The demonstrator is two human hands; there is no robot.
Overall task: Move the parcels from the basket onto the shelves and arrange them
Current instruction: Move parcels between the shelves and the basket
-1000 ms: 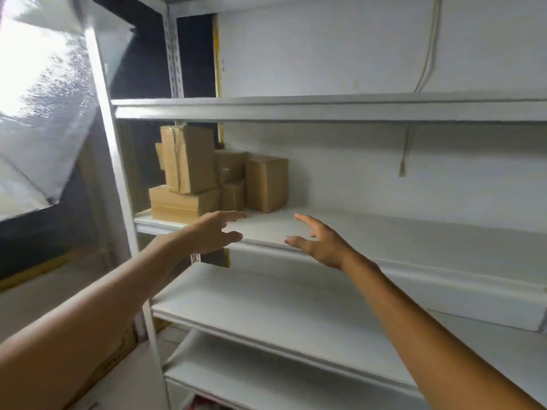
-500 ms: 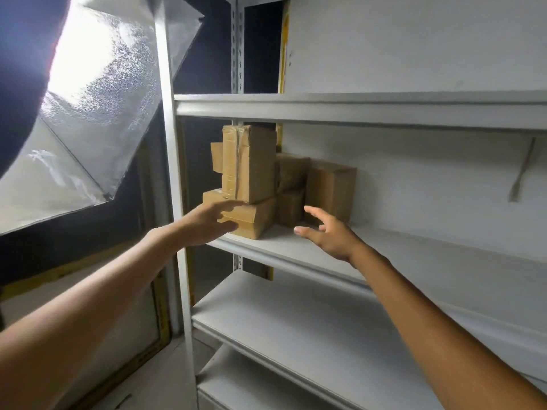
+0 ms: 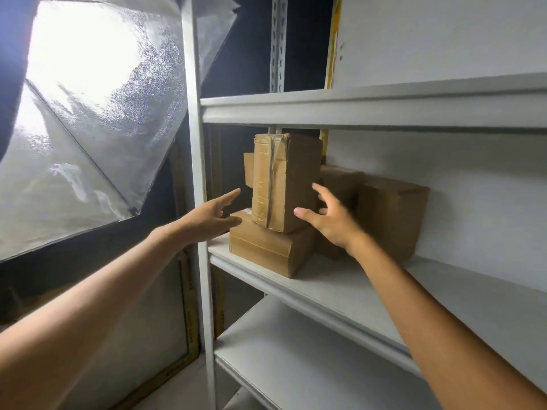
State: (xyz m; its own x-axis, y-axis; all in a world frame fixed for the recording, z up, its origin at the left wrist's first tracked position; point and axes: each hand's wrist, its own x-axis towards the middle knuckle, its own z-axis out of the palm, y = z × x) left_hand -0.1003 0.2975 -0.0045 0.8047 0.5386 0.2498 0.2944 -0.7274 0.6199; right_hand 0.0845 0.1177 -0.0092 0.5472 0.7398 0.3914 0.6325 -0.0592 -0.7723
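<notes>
Several brown cardboard parcels stand at the left end of the white middle shelf (image 3: 349,294). A tall taped parcel (image 3: 285,182) stands upright on a flat parcel (image 3: 268,248). Behind and to the right are a smaller parcel (image 3: 340,182) and a larger one (image 3: 393,214). My left hand (image 3: 211,218) reaches past the shelf post with fingers spread, just left of the tall parcel and not touching it. Open-fingered, my right hand (image 3: 328,218) is at the tall parcel's right side, thumb near its lower front. Neither hand holds anything. The basket is out of sight.
A white upright post (image 3: 196,202) stands between my left forearm and the parcels. An upper shelf (image 3: 370,109) runs above them and a lower shelf (image 3: 310,365) below. A bright silver softbox (image 3: 88,119) hangs at the left. A cream wall backs the shelves.
Both hands have risen from the shelf edge to either side of the tall parcel. The view has swung closer and to the left, so the parcels look larger.
</notes>
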